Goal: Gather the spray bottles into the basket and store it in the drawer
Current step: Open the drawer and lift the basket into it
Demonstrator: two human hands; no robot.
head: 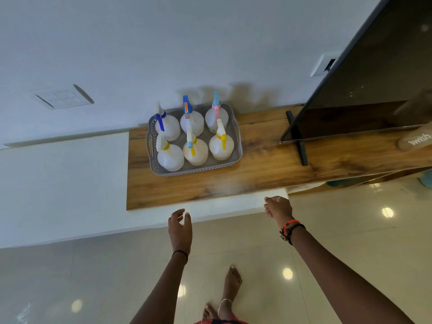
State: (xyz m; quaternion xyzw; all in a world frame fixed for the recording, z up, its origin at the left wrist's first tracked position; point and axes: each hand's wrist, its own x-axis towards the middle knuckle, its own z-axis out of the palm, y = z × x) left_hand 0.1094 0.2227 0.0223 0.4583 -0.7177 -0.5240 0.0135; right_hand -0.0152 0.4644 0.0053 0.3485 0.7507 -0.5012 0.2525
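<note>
A grey perforated basket (236,127) stands on the wooden cabinet top (257,174), near its left end by the wall. Several translucent white spray bottles stand upright inside it in two rows, with blue, pink and yellow triggers; one with a yellow trigger (221,143) is at the front right. My left hand (180,230) hovers below the cabinet's front edge, fingers apart, holding nothing. My right hand (278,208) is at the front edge further right, fingers loosely curled and empty. Both hands are apart from the basket. No drawer front shows from this angle.
A black flat TV (364,73) on a stand (298,139) occupies the right half of the top. A tan object marked "swish" (418,140) lies at the far right. White wall with switch plates (63,98) behind. My bare feet (230,288) stand on glossy tile.
</note>
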